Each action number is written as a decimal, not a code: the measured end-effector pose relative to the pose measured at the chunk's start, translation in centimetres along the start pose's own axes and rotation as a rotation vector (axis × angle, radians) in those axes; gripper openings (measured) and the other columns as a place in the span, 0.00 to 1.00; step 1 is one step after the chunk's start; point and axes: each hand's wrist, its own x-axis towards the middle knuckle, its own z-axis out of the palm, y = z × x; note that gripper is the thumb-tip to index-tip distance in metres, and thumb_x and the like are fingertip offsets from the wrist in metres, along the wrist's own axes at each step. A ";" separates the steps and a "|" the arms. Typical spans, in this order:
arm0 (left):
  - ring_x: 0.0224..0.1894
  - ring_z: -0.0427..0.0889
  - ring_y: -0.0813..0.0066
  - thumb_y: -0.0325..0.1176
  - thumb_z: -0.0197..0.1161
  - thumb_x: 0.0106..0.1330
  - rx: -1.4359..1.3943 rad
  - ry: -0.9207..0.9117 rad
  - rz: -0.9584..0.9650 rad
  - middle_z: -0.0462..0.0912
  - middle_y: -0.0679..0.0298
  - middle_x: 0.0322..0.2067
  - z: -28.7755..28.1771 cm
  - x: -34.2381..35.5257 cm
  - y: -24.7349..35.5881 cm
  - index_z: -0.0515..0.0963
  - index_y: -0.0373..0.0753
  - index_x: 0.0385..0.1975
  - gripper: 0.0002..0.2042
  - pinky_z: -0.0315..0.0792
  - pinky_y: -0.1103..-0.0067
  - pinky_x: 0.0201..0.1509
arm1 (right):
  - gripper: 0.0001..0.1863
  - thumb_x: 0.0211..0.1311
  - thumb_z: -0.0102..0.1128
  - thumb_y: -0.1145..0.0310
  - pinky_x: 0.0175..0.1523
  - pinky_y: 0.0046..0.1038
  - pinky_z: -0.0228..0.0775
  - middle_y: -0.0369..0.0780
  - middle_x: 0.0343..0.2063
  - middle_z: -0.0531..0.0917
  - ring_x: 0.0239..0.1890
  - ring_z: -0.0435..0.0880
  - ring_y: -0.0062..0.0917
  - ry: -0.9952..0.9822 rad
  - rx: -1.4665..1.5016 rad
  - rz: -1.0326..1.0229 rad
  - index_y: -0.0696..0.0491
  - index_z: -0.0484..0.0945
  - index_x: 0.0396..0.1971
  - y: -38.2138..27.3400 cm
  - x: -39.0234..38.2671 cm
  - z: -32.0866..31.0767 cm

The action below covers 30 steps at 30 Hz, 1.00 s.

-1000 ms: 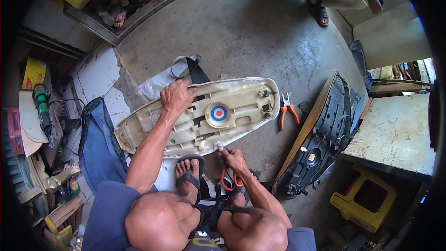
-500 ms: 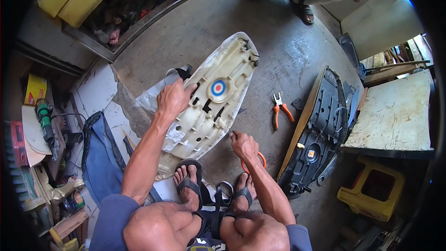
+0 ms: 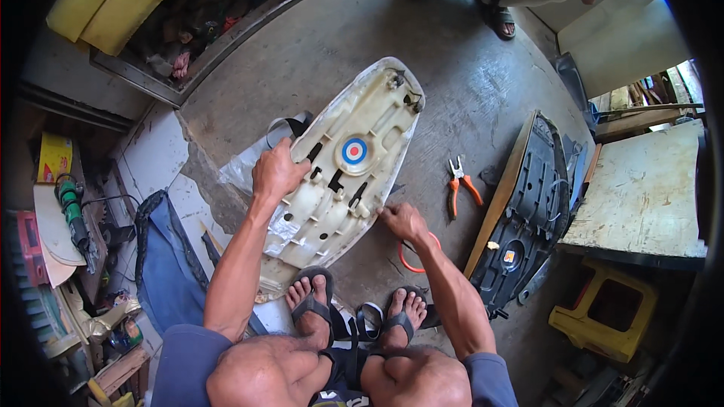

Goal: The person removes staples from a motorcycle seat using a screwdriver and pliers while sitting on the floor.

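A pale motorcycle seat base (image 3: 332, 215) lies underside up on the floor before me, slanting away to the right, with a blue, white and red round mark in its middle. My left hand (image 3: 277, 173) grips its left edge, fingers closed on the rim. At the lower right edge, my right hand (image 3: 404, 224) is closed in a pinch; what it holds is too small to make out. Under the right wrist shows an orange ring (image 3: 409, 267), partly hidden. Orange-handled pliers (image 3: 461, 187) lie open on the floor to the right.
A black seat base (image 3: 520, 218) lies at the right by a worn board (image 3: 637, 196) and a yellow plastic frame (image 3: 611, 305). Blue material (image 3: 170, 256) and a green power tool (image 3: 72, 211) are at the left. Another person's sandaled foot (image 3: 503, 22) is at the far side.
The whole view has shifted slightly. My right hand has moved a little up along the seat base's edge. My left hand stays on the left rim.
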 end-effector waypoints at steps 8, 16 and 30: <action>0.44 0.84 0.38 0.43 0.68 0.53 0.019 0.019 -0.008 0.85 0.41 0.38 -0.2 -1.1 0.7 0.77 0.38 0.49 0.25 0.76 0.54 0.51 | 0.17 0.67 0.55 0.50 0.51 0.45 0.78 0.52 0.39 0.87 0.43 0.87 0.48 0.028 -0.467 -0.011 0.42 0.88 0.44 -2.1 -2.5 0.4; 0.45 0.84 0.41 0.43 0.68 0.51 0.001 -0.027 0.009 0.86 0.42 0.40 0.5 1.4 0.0 0.79 0.37 0.48 0.25 0.77 0.57 0.51 | 0.23 0.67 0.57 0.45 0.43 0.38 0.76 0.46 0.27 0.87 0.34 0.88 0.36 0.071 0.129 0.072 0.48 0.87 0.46 2.4 -0.9 3.1; 0.47 0.84 0.42 0.44 0.68 0.49 0.043 -0.002 -0.023 0.85 0.42 0.41 0.8 2.0 -3.7 0.80 0.35 0.47 0.26 0.77 0.59 0.52 | 0.23 0.67 0.55 0.48 0.41 0.42 0.79 0.49 0.29 0.87 0.34 0.89 0.41 -0.126 -0.144 0.113 0.52 0.88 0.37 -3.9 -3.0 1.8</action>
